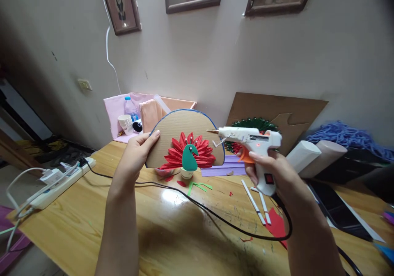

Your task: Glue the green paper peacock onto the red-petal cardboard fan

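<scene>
Pale wall (191, 54) above wooden table (76, 218). Mid-frame: left hand (137, 155) pinches cardboard (184, 122) at its edge, likely to spare the red feathers (175, 155). Right of centre: right hand (277, 169), fingers wrapped round glue gun (238, 133), apparently for trigger (245, 155) reach.

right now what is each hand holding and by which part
Left hand: the cardboard piece, by its left edge. Right hand: the white glue gun, by its handle.
</scene>
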The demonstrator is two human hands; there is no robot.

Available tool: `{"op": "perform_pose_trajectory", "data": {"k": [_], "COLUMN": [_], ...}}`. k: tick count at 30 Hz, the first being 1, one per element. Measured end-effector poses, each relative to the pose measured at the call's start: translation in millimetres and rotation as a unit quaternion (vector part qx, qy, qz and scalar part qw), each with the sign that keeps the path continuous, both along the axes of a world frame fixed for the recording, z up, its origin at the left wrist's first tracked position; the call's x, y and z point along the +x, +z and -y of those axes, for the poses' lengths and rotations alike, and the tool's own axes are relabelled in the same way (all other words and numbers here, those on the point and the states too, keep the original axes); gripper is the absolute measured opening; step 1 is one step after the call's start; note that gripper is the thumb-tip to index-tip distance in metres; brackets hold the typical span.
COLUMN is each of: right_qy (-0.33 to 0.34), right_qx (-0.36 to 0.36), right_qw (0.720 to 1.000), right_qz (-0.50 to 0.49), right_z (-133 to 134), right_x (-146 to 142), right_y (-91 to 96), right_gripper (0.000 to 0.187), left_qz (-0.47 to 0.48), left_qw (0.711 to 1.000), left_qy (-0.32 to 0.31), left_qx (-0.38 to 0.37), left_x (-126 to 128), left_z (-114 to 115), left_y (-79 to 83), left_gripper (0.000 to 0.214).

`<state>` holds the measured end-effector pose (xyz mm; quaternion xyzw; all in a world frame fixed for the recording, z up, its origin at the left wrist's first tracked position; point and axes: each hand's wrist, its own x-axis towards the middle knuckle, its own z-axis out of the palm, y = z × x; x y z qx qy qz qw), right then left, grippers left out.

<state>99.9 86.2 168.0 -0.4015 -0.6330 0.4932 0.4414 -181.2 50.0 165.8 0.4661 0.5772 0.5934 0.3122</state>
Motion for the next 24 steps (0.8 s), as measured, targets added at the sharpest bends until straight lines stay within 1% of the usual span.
{"op": "perform_pose_trajectory", "data": {"k": [3, 6, 10, 16, 19, 24], "right_qy": [0.026, 0.046, 0.073, 0.089, 0.075, 0.016], "right_qx": [-0.030, -0.048, -0.055, -0.050, -0.046, -0.015], "right_qw": [0.999, 0.997, 0.994, 0.993, 0.995, 1.000], "right_qz": [0.015, 0.033, 0.053, 0.059, 0.056, 0.002], "right_z": [1.8, 0.9, -0.3, -3.3, -5.0, -8.0], "right_x": [-4.5, -3.3, -0.2, -2.4, -4.5, -5.1], "right_y": [-2.9, -6.5, -7.6, -11.3, -12.1, -12.0], "right_gripper": [0.029, 0.032, 0.033, 0.038, 0.038, 0.031], "left_qz": [-0.001, 0.007, 0.014, 0.019, 0.017, 0.007], "left_qw": [1.000, 1.000, 1.000, 0.999, 0.999, 0.999], "left_qy": [-0.007, -0.012, -0.014, -0.027, -0.027, -0.018], "left_qx": [-0.004, -0.008, -0.010, -0.021, -0.025, -0.026], "left_x": [1.4, 2.8, 3.3, 4.7, 5.7, 5.8], "left_z": [1.4, 2.5, 3.2, 3.8, 4.0, 3.5], "left_y": [-0.2, 0.3, 1.3, 2.6, 3.1, 2.8], "left_gripper": [0.036, 0.037, 0.037, 0.036, 0.036, 0.036]}}
